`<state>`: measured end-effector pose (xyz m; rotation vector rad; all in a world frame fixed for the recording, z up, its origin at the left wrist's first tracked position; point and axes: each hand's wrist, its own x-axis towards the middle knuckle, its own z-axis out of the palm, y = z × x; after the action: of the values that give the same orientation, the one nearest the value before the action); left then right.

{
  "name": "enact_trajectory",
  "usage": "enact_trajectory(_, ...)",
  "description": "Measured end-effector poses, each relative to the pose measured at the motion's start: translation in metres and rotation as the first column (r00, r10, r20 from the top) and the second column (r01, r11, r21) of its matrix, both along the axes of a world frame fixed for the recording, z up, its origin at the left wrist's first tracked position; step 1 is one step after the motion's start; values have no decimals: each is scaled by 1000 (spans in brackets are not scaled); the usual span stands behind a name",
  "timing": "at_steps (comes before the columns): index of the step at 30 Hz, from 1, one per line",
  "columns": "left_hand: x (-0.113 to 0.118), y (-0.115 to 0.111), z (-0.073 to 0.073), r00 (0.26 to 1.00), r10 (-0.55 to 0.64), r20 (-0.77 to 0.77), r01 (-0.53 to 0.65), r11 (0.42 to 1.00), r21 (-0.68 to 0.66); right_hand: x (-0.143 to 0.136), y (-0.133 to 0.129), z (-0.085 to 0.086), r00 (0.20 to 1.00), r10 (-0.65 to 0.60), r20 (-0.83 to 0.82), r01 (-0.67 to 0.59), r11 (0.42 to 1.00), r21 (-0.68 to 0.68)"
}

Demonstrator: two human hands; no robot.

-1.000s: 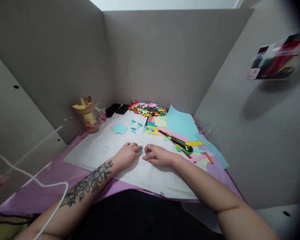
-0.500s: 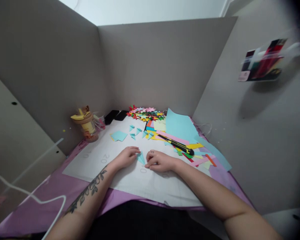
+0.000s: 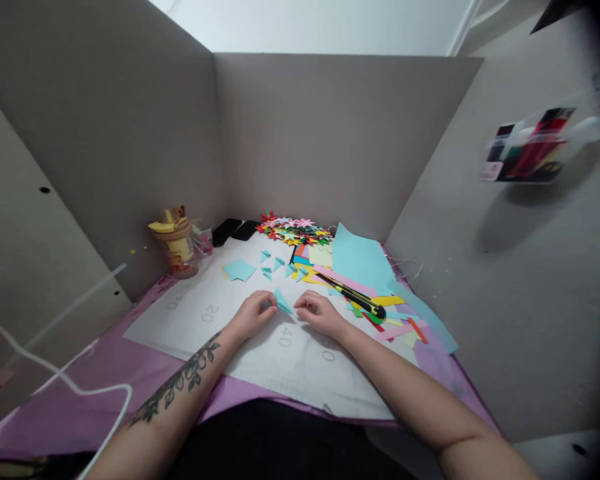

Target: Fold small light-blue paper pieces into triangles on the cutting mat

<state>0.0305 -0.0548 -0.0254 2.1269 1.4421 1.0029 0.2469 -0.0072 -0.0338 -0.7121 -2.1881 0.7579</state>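
Observation:
A small folded piece of light blue paper (image 3: 283,303) is held a little above the white sheet, in the middle of the head view. My left hand (image 3: 256,315) pinches its left side between thumb and fingers. Just right of the paper's pointed end, my right hand (image 3: 322,312) has its fingers curled together, with a narrow gap to the paper. Several small folded blue pieces (image 3: 279,263) lie beyond my hands. Flat blue paper squares (image 3: 239,270) are stacked to their left.
A box cutter (image 3: 353,295) lies on coloured paper strips (image 3: 403,329) at right. Blue sheets (image 3: 363,260) and a pile of paper stars (image 3: 295,229) are behind. Two black flat objects (image 3: 227,231) and a cup (image 3: 179,250) stand at left. Grey panels (image 3: 340,133) enclose the desk.
The folded blue paper has tilted and lifted slightly in my left hand. My right hand has drawn back a little to the right. The head view has shifted slightly.

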Motion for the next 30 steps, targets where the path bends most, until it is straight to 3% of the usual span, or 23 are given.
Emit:
enact_trajectory(4,8,-6,5,995,56,80,-56,998,-4,-8,-3,-1,998,-62,13,62,998,-24)
enact_trajectory(9,21,-9,1,959,160,232,-154,987,-42,-19,-6,-3,984,-173,-38,172,984,-38)
enact_trajectory(11,25,-9,-1,915,229,333,-210,973,-92,-20,-7,-2,983,-170,-69,169,985,-32)
enact_trajectory(14,27,-11,-1,874,256,412,-199,964,-177,-21,-10,1,988,-124,-90,124,992,-8)
enact_trajectory(23,25,-13,-7,951,212,224,-201,977,-72,-28,-16,-2,991,-118,-64,119,993,2)
enact_trajectory(30,24,-16,-8,957,255,141,-257,966,-3,-26,-13,-1,992,-120,-40,121,993,12)
